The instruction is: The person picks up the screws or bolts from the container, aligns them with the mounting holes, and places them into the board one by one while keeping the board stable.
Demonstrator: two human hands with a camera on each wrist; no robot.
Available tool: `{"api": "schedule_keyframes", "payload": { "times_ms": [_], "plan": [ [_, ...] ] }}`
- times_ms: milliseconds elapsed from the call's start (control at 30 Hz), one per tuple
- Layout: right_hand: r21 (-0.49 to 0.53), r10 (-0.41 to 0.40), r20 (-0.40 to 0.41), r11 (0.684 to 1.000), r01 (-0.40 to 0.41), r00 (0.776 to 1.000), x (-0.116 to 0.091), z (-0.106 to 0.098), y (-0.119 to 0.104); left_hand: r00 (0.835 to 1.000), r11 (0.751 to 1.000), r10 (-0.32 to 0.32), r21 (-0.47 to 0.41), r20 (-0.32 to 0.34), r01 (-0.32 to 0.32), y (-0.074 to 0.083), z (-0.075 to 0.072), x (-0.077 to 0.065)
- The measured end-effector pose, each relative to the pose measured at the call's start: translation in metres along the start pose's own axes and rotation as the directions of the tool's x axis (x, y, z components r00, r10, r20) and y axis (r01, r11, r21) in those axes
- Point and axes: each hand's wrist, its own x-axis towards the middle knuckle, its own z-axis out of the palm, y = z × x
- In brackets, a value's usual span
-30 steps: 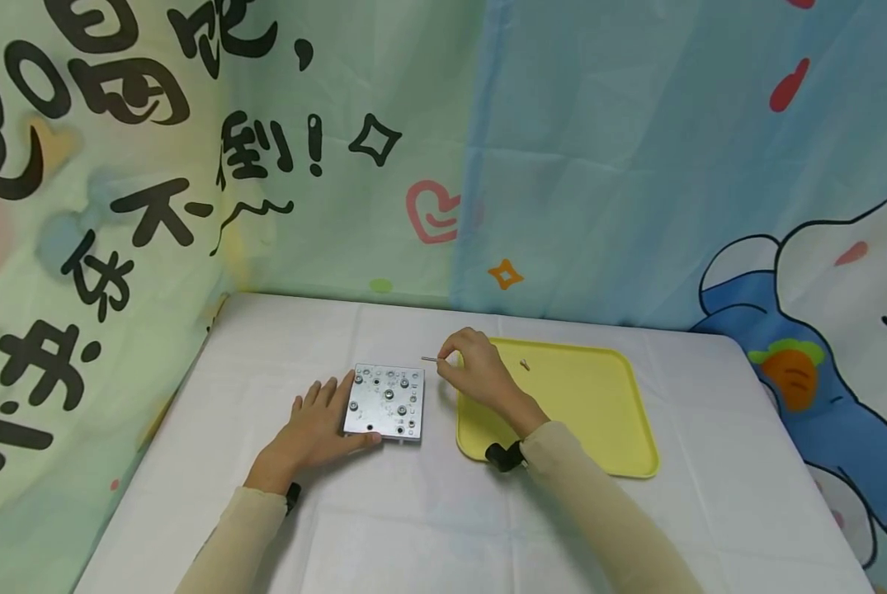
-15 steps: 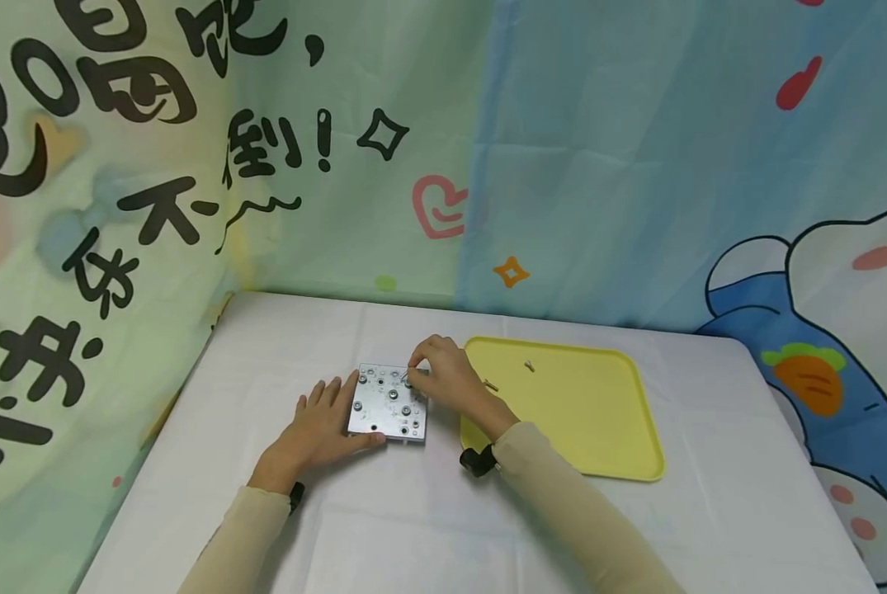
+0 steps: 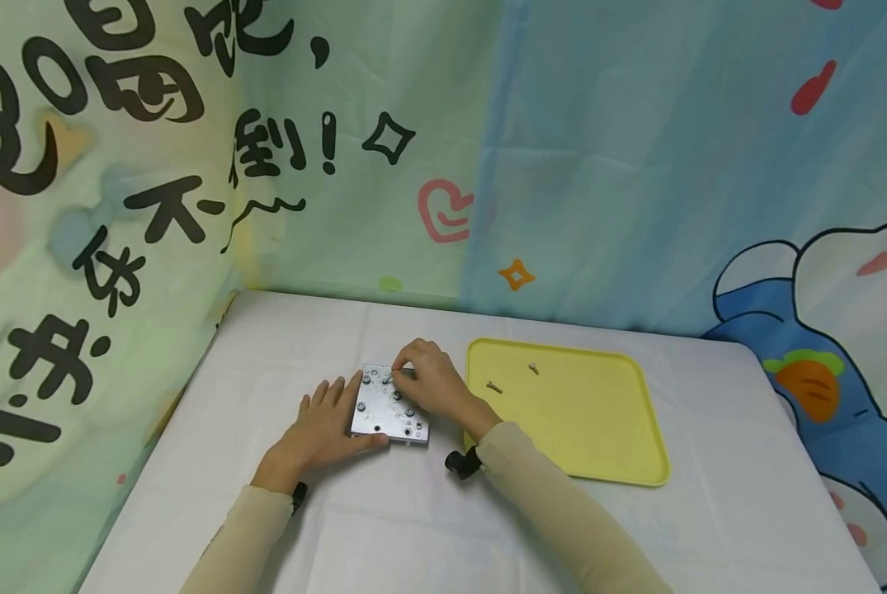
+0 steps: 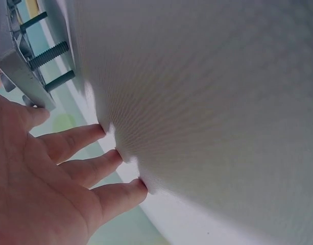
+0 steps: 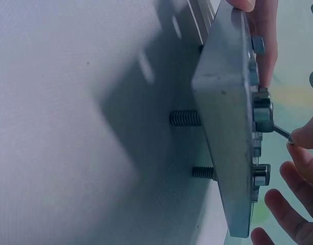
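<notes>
A square silver metal plate (image 3: 382,419) with several bolts through it lies left of the tray. My left hand (image 3: 313,433) holds it at its left side, thumb along the near edge and index finger at the left edge; the other fingers spread onto the cloth in the left wrist view. Over the plate's far part, my right hand (image 3: 431,381) pinches a thin metal rod (image 5: 283,132) between thumb and index finger. In the right wrist view the rod's other end disappears behind a bolt head (image 5: 263,111), and threaded shanks (image 5: 186,118) stick out under the plate.
A yellow tray (image 3: 577,421) lies to the right, with two small screws (image 3: 534,368) (image 3: 494,387) on it. White cloth (image 3: 443,528) covers the table. A printed curtain (image 3: 599,165) hangs behind and at the left.
My right hand has moved left with the rod, from the tray's left edge to over the plate. A second screw on the tray has come into sight. The left hand stays in place.
</notes>
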Motion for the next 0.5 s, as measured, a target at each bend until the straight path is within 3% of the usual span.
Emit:
{"api": "schedule_keyframes", "payload": {
  "times_ms": [500],
  "plan": [
    [-0.052,0.018,0.024,0.998,-0.017,1.0,-0.0012,0.0058,-0.0087,1.0,1.0,0.01,0.006,-0.001,-0.01,-0.0022,0.0004,-0.0033]
  ]
}}
